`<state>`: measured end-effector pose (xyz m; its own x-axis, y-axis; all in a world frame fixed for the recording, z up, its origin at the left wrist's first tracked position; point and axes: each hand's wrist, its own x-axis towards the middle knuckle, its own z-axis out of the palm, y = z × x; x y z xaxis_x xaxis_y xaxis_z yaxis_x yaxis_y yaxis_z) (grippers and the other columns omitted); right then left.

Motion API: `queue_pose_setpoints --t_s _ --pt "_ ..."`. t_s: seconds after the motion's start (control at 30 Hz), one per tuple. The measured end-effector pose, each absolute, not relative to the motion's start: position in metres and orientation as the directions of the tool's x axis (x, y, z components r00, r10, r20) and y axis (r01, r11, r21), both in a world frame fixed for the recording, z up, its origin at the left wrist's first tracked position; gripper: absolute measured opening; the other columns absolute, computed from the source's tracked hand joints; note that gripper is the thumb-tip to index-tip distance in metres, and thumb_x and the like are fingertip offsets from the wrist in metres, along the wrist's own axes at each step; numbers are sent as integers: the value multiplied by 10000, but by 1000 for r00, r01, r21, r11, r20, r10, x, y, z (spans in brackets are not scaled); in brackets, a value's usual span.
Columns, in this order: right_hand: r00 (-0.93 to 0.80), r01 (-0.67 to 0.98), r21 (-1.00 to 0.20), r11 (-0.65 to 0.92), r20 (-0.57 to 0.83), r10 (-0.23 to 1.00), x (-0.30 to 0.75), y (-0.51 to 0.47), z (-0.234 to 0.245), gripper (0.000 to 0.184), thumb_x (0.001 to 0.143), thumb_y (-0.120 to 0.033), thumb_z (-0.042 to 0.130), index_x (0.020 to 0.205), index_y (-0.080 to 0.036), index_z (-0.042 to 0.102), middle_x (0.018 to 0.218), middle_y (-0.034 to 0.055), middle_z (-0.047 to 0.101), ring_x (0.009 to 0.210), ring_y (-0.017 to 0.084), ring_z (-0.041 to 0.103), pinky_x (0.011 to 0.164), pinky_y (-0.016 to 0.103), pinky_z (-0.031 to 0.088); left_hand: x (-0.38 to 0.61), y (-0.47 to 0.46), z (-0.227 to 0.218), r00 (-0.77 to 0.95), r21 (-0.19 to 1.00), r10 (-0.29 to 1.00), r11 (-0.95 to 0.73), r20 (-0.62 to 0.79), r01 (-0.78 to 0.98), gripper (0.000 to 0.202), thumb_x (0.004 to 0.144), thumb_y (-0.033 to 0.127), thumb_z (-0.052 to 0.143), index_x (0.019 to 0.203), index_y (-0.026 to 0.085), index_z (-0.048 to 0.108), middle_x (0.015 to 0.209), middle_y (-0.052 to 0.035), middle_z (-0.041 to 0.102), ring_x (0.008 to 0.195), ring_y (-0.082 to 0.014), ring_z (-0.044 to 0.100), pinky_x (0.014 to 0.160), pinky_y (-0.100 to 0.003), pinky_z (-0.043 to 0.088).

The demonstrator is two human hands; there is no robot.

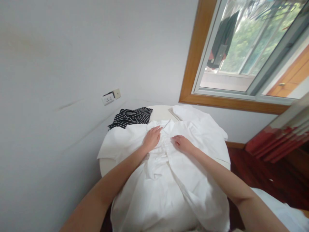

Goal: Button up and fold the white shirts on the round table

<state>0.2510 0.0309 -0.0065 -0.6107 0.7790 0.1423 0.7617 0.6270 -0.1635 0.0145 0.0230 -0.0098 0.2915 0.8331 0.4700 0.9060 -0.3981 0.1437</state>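
A white shirt (pixel 169 180) lies spread front-up over a small round white table (pixel 159 112), its hem hanging off the near edge. My left hand (pixel 151 138) rests flat on the shirt's left chest, fingers stretched toward the collar (pixel 166 124). Just right of the button placket, my right hand (pixel 182 143) lies on the cloth with its fingers curled down onto the fabric. Neither hand lifts anything.
A black-and-white striped garment (pixel 131 117) lies crumpled at the table's far left. Another white cloth (pixel 188 112) sits at the far right. The grey wall with a socket (pixel 107 98) stands behind, a wood-framed window (pixel 241 64) at upper right, and red fabric (pixel 277 141) to the right.
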Motion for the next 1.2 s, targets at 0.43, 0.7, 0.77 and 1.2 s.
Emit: queue_pose_setpoints --t_s 0.43,0.7,0.77,1.2 --pt "-509 841 -108 530 172 843 229 37 -37 581 956 -540 304 1445 -237 386 1527 137 283 1414 292 234 1124 476 202 0 22 -42 207 84 964 -223 166 971 510 949 482 292 1404 287 413 1514 -66 342 1396 -294 291 1106 -565 214" --pt "-502 849 -73 523 199 842 227 44 -44 582 950 -552 307 1443 -253 389 1522 122 301 1401 293 269 1111 471 227 0 15 -28 186 74 926 -221 329 972 448 926 377 396 1328 220 515 1408 -79 496 1307 -247 410 1081 -417 315" --pt "-514 839 -78 539 216 830 229 44 -42 566 948 -547 323 1417 -249 430 1502 112 351 1387 281 300 1102 447 248 -9 15 -15 172 68 891 -220 419 973 389 919 308 406 1264 227 567 1325 -77 561 1221 -241 470 1019 -395 371" --pt "-201 978 108 178 264 944 278 139 44 340 929 -347 446 1081 -153 681 1119 181 621 1111 298 468 891 405 326 -89 78 36 -90 -94 949 124 303 988 345 877 409 491 1041 152 654 1090 -152 635 1095 -308 505 888 -400 400"
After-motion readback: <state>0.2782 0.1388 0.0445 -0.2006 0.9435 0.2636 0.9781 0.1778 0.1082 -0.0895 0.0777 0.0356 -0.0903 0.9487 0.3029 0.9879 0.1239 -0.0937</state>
